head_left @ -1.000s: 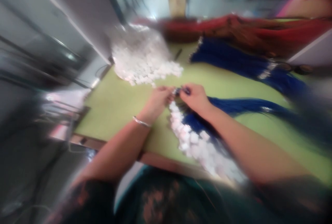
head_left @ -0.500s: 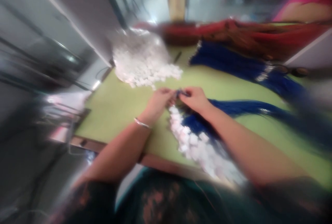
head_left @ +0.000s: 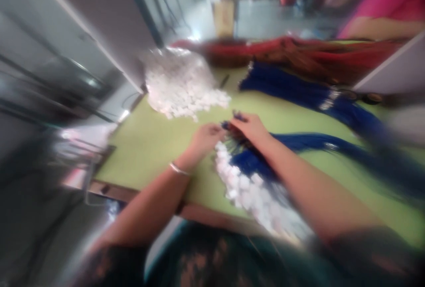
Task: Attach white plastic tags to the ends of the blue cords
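Note:
The picture is blurred. My left hand [head_left: 206, 137] and my right hand [head_left: 250, 126] meet over a green table [head_left: 149, 141], fingers pinched together on the end of a dark blue cord [head_left: 232, 124]. That cord belongs to a blue bundle [head_left: 299, 143] running off to the right under my right forearm. A row of small white tags [head_left: 245, 185] lies just below my hands, trailing toward the table's near edge. A thin bangle sits on my left wrist.
A heap of white tags [head_left: 182, 85] in clear plastic lies at the back left. Another blue cord bundle [head_left: 299, 92] and a red bundle [head_left: 299, 54] lie at the back. A person in pink [head_left: 381, 12] sits at the far right.
The view has shifted slightly, so everything sits a little lower. My hands stay together on the cord end, the right one now a bit higher than the left.

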Tool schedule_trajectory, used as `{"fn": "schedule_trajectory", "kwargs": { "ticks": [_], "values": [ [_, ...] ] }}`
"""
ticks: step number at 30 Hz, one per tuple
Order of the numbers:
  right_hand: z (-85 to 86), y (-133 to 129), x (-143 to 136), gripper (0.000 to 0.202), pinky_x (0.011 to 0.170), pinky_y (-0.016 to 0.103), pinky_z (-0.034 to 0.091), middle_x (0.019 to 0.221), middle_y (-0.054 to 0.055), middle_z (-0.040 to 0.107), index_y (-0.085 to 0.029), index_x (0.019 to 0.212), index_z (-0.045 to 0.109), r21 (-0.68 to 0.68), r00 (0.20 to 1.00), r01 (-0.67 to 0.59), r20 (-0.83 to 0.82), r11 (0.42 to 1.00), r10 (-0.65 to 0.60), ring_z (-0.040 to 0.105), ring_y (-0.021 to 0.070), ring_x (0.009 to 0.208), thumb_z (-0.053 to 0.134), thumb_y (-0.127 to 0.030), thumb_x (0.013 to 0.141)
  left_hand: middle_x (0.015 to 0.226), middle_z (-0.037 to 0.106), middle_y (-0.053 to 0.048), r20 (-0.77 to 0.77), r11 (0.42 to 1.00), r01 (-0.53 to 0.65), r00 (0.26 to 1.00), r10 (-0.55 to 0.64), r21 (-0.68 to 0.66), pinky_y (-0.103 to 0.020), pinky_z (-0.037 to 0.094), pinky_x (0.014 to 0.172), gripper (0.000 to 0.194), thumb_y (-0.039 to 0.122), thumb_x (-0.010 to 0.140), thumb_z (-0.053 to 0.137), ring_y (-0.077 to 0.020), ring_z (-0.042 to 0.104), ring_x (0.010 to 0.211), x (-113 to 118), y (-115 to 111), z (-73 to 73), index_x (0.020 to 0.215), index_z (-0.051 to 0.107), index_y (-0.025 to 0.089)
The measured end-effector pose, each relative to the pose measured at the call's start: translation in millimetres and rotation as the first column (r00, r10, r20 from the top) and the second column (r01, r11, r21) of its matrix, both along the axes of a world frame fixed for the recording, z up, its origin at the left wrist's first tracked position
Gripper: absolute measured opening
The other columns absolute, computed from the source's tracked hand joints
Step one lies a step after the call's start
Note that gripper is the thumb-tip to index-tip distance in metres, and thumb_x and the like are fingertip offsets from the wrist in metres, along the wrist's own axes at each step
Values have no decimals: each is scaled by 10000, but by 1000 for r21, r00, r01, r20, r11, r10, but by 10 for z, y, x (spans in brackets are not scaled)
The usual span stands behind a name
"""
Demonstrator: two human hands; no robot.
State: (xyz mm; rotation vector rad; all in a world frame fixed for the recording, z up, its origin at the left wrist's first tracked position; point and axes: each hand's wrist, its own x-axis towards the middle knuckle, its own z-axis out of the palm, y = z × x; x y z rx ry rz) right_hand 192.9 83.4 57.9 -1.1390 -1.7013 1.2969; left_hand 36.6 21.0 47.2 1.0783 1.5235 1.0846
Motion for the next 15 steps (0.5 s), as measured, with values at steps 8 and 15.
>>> {"fn": "schedule_trajectory", "kwargs": {
  "ticks": [8,15],
  "values": [
    [-99,129,13,311,421,209,329,473,-18,547,-142,697,649,46,981,189,-49,981,-187,405,76,398,573,-422,809,559,612,-5,-438,813,583,728,-527,-9,-206,369,517,216,308,741,633,-103,506,534,112,-267,183,582,669,167],
    [-82,5,-33,180,537,213,404,637,8,667,-146,837,658,131,997,-75,-15,989,78,521,91,521,590,-305,784,765,667,-61,-579,965,-88,785,219,246,-284,445,686,212,333,736,641,-169,563,679,-533,135,197,857,726,182]
  ]
}}
